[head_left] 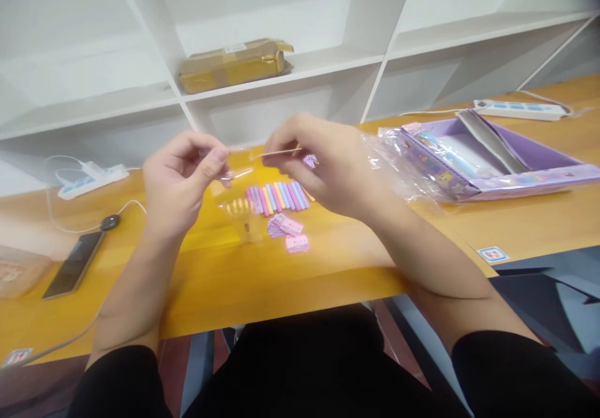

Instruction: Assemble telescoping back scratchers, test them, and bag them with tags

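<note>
My left hand (180, 177) pinches a small clear plastic bag (240, 167) between thumb and fingers, above the table. Facing it, my right hand (323, 162) grips a thin flat card (280, 152), seen edge-on, its tip close to the bag's side. On the table below lies a row of pastel sticks (279, 197) in pink, blue, purple and orange. Nearer to me are a fanned stack of small pink and purple cards (284, 225) and another small pink pack (297, 243). Left of these is a clear piece with yellow bits (239, 207), blurred.
At the right stands an open purple box (525, 184), with crumpled clear wrap (398, 162) against it. A phone (75, 265) and a white power strip (91, 182) with cables lie left. Another strip (522, 110) sits back right. White shelving behind holds a taped carton (234, 67).
</note>
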A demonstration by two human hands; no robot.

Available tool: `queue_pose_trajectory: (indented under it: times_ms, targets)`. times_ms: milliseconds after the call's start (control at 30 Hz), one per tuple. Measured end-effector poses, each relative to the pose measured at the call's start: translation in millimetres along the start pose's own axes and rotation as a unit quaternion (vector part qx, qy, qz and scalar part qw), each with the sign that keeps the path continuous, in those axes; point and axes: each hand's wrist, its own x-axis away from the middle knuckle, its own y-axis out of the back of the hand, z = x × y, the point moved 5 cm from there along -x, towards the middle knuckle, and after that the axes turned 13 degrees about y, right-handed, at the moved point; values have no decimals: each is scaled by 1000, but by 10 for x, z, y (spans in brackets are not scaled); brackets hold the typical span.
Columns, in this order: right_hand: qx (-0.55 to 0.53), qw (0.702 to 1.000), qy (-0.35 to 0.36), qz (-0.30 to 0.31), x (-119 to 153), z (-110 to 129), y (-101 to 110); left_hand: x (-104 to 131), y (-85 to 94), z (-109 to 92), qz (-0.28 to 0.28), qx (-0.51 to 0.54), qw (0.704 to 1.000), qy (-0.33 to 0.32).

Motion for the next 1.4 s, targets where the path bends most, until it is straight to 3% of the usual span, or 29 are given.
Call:
queue_pose_trajectory:
  times_ms: [167, 333, 500, 767, 967, 1400]
  targets:
    - [36, 999, 32, -18, -36, 98, -2, 50, -44, -99, 7, 16, 1000, -2]
    - [34, 997, 62, 2, -40, 125, -38, 73, -64, -131, 18, 29, 999, -2]
    - [27, 998, 53, 14, -46, 149, -32, 82, -68, -129, 13, 25, 999, 25]
    - [28, 999, 4, -15, -9, 147, -32, 98, -82, -134, 16, 15, 999, 38]
    - [-12, 997, 41, -60, 4, 162, -94, 107, -53, -106, 14, 9, 999, 44]
    - [-3, 994, 29, -107, 14, 169, -56, 126, -89, -116, 27, 35, 998, 41]
